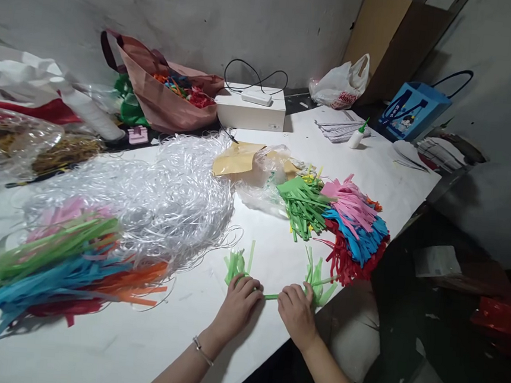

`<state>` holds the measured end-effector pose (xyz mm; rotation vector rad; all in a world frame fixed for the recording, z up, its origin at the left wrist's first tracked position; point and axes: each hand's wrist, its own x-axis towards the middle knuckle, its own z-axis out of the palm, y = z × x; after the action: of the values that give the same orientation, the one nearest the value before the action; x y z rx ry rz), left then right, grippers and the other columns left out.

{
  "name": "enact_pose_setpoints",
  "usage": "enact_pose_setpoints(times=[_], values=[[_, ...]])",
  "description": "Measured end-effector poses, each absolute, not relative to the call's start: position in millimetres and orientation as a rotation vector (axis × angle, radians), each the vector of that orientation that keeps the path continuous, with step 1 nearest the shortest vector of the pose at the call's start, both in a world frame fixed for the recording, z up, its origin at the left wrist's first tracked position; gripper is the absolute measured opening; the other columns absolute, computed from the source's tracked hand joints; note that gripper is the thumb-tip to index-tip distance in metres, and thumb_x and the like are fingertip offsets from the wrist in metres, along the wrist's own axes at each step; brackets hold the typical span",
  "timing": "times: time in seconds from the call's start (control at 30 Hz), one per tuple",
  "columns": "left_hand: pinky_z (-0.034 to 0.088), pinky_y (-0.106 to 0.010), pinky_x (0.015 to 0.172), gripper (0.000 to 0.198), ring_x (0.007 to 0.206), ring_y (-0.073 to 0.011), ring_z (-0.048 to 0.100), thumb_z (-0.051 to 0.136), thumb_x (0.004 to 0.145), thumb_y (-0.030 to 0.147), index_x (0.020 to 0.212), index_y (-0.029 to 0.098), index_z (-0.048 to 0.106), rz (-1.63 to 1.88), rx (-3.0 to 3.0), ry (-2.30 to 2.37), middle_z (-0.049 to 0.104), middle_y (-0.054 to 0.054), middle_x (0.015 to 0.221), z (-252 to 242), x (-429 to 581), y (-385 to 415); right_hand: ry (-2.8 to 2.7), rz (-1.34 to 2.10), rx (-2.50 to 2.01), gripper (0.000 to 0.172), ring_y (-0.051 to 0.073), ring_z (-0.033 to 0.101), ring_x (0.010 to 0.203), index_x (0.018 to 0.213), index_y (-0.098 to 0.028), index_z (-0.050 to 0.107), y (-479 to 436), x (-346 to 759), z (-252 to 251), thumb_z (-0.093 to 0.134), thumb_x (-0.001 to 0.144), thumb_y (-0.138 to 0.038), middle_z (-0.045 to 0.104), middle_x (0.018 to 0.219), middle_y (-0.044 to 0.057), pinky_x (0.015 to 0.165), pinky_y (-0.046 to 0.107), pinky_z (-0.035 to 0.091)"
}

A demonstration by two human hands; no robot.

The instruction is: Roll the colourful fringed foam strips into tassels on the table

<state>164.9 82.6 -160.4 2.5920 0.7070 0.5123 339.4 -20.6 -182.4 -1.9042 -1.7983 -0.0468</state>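
A light green paper strip bundle (270, 297) lies across the front of the white table, twisted thin in its middle, with loose fringes fanning out at both ends. My left hand (241, 300) is closed over its left part, just below the left fringe. Over the right part, my right hand (296, 311) is closed too, beside the right fringe. The thin green middle shows between my hands. What lies under my fingers is hidden. A bracelet circles my left wrist.
White stringy strands (170, 190) and colored strips (61, 264) cover the left. Behind my hands lie green (303, 204), pink, blue and red fringed bundles (354, 218) and a plastic bag (264, 195). Farther back are a white box (250, 113), a glue bottle (357, 137) and a blue bag (412, 113).
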Motion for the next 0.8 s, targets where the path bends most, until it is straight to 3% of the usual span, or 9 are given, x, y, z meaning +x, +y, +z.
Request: enact_pose_setpoints(times=[0.27, 0.6, 0.8], values=[[0.033, -0.048, 0.096, 0.014, 0.095, -0.0222, 0.057, 0.054, 0.090, 0.017, 0.084, 0.023, 0.066, 0.500, 2.503, 0.897, 0.066, -0.003, 0.096, -151, 166, 81, -1.707, -0.022, -2.017, 0.010, 0.019, 0.058, 0.101, 0.087, -0.022, 0.059, -36, 362, -184, 0.055, 0.093, -0.015, 0.065, 0.093, 0.000, 0.112, 0.050, 0.017], [0.037, -0.055, 0.091, 0.018, 0.090, -0.0266, 0.057, 0.049, 0.088, 0.011, 0.078, 0.019, 0.062, 0.341, 2.571, 1.240, 0.064, -0.007, 0.092, -137, 190, 72, -1.532, -0.002, -2.196, 0.017, 0.024, 0.054, 0.089, 0.074, -0.022, 0.054, -18, 352, -158, 0.054, 0.087, -0.011, 0.060, 0.082, 0.004, 0.102, 0.053, 0.024], [0.026, -0.058, 0.106, 0.028, 0.100, -0.0245, 0.055, 0.051, 0.084, 0.000, 0.092, 0.023, 0.065, 0.431, 2.722, 0.933, 0.066, -0.003, 0.094, -148, 182, 67, -1.780, 0.119, -2.043, 0.022, 0.019, 0.054, 0.089, 0.080, -0.023, 0.059, -13, 351, -158, 0.056, 0.086, -0.002, 0.062, 0.084, -0.001, 0.105, 0.049, 0.022]])
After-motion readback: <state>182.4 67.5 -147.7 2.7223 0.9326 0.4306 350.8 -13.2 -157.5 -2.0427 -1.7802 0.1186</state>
